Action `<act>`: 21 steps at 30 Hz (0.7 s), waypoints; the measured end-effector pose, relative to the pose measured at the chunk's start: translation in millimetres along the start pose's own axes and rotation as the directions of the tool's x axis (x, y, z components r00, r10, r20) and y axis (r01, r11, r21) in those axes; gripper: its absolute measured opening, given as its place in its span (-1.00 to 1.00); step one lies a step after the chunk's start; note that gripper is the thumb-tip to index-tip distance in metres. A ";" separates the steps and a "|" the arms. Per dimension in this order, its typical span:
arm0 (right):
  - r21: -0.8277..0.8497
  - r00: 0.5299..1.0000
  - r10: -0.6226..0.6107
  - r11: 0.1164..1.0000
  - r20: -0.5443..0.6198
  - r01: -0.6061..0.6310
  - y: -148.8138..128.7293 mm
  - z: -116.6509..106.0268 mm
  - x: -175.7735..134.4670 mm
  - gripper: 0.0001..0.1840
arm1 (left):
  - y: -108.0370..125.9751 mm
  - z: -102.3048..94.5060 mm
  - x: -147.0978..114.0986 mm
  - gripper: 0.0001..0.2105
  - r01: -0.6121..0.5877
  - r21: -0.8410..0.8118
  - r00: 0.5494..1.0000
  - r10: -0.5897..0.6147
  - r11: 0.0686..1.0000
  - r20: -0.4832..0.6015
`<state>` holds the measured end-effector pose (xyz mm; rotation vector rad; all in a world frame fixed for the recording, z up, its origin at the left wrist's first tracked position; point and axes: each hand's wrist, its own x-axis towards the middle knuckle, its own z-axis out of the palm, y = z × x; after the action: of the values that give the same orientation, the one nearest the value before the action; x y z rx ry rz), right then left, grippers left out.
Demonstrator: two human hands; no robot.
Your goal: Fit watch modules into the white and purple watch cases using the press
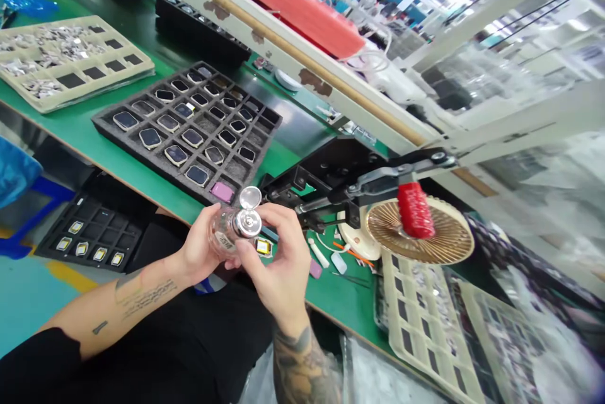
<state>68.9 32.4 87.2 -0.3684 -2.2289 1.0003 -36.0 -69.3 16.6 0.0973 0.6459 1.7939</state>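
A clear bottle (222,235) with a metal pump top (248,222) is held between both hands above the bench's front edge. Its round metal lid (250,197) stands flipped up. My left hand (204,241) wraps the bottle's left side. Around the right side, close to the top, curl the fingers and thumb of my right hand (278,253). Just beyond lies a dark foam tray (208,121) of watch-like square cases, with a pink block (222,192) in its near corner. A small yellow-and-white piece (263,247) shows behind my right hand, partly hidden.
A toggle clamp with a red handle (414,210) rises at right beside a small fan (454,234). Cream compartment trays sit at far left (137,67) and lower right (394,322). Below the bench at left is another dark tray (89,227). A shelf rail (283,51) crosses behind.
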 end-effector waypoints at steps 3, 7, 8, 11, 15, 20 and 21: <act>0.023 0.994 0.023 1.000 -0.108 -0.021 2.2 11.9 -10.7 -0.69 | -2.9 0.1 1.1 -0.33 0.011 0.006 1.000 -0.011 1.000 -0.005; 0.039 0.990 0.025 0.999 -0.137 -0.020 4.4 13.7 -9.1 -0.71 | -3.0 3.2 0.8 -0.35 0.009 0.021 1.000 -0.009 1.000 -0.008; 0.044 0.991 0.026 0.999 -0.134 -0.020 4.9 13.0 -8.5 -0.72 | -2.2 4.4 0.8 -0.36 0.001 0.020 1.000 -0.001 1.000 -0.009; 0.058 0.989 0.035 0.998 -0.143 -0.027 6.1 11.6 -9.8 -0.70 | 0.1 7.4 0.1 -0.38 -0.008 0.015 0.999 0.009 1.000 -0.037; 0.081 0.989 0.047 0.996 -0.144 -0.036 6.5 15.1 -26.4 -0.30 | 1.1 7.6 -7.5 -0.46 0.005 0.058 0.988 0.004 0.998 -0.152; 0.001 0.984 0.025 1.000 -0.178 -0.026 16.7 9.7 -62.3 -0.14 | 3.5 4.4 -13.8 -0.47 -0.030 0.179 0.993 0.050 0.983 -0.108; -0.046 0.970 0.031 0.998 -0.243 -0.044 23.2 0.9 -70.5 -0.27 | 3.8 4.5 -13.2 -0.46 -0.040 0.209 0.993 0.062 0.977 -0.101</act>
<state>120.4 12.7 37.5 -0.5284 -2.0360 0.8684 -33.2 -80.4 25.6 0.1605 0.9137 1.7856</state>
